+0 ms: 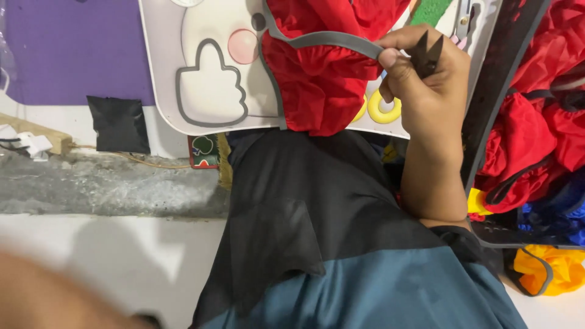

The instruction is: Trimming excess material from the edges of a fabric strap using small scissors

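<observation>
Red, gathered fabric (323, 67) edged with a grey binding strip (329, 40) fills the upper centre of the frame, bunched over a white board (164, 67) that carries a grey-outlined shape and a pink dot. At the upper right, the person's right hand (420, 73) pinches the grey binding between thumb and forefinger while the other fingers close around a small pair of black thread snips (428, 53), whose blades point toward the top of the frame. The left hand (55, 292) shows only as a blurred shape at the lower left corner; whether its fingers are open or closed cannot be told.

The cloth looks light, thin and limp, likely a slippery woven material that folds and slumps under its own weight. The binding appears firmer and flatter than the body of the piece, which makes that edge the natural place to take hold, as the right hand does now. The strip's long axis runs roughly left to right across the frame, rising slightly toward the hand, then turns down along the left edge of the red bundle.

Similar red pieces (536, 122) are heaped at the right edge, with blue (560, 207) and yellow (542, 268) ones below. Yellow rings (384, 109) peek from under the fabric, and a black and teal garment (329, 244) fills the lower centre.
</observation>
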